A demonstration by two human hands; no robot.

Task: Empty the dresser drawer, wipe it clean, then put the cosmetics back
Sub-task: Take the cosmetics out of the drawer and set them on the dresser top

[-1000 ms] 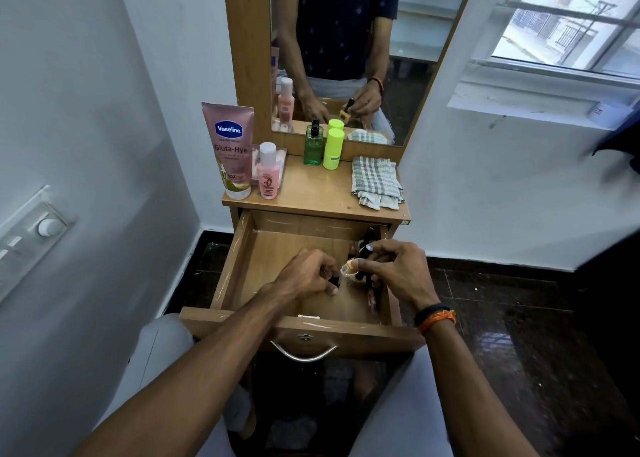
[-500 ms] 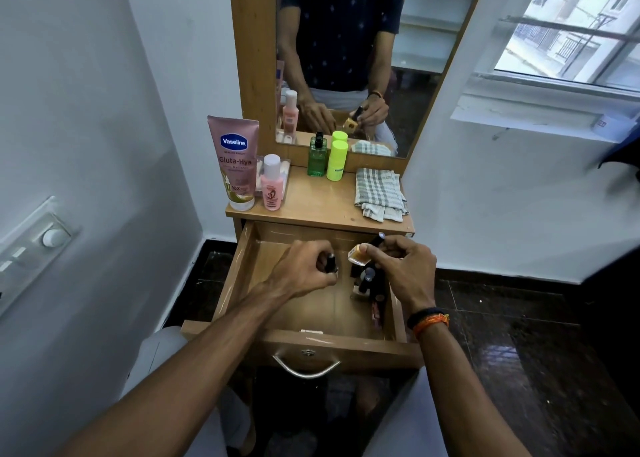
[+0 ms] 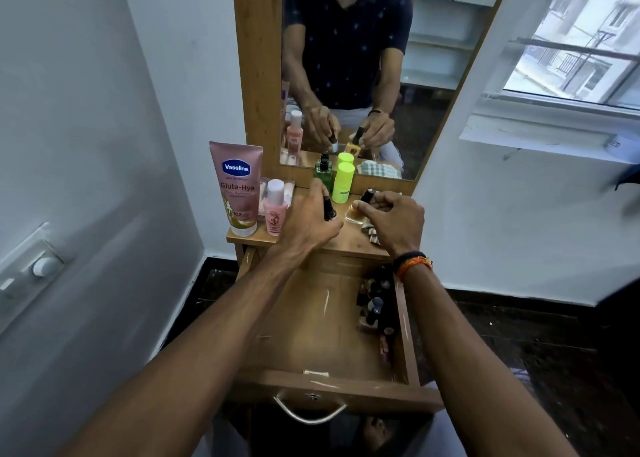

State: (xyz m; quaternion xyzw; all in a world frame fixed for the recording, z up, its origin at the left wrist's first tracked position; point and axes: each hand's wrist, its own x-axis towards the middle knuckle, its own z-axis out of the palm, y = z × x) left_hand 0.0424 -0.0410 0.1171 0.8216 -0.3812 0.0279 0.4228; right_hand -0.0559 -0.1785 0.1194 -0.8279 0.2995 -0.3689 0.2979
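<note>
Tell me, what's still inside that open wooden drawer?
Inside the open wooden drawer, a cluster of small dark cosmetic bottles lies along its right wall. The rest shows bare wood; the arms cover its back left corner.

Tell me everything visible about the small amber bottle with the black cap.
The small square amber glass bottle has a black cap, tilted away from the camera. It looks clear with golden liquid inside. The right hand pinches it with curled fingers above the wooden dresser top, near the checked cloth. Whether its base touches the top cannot be told.
</note>
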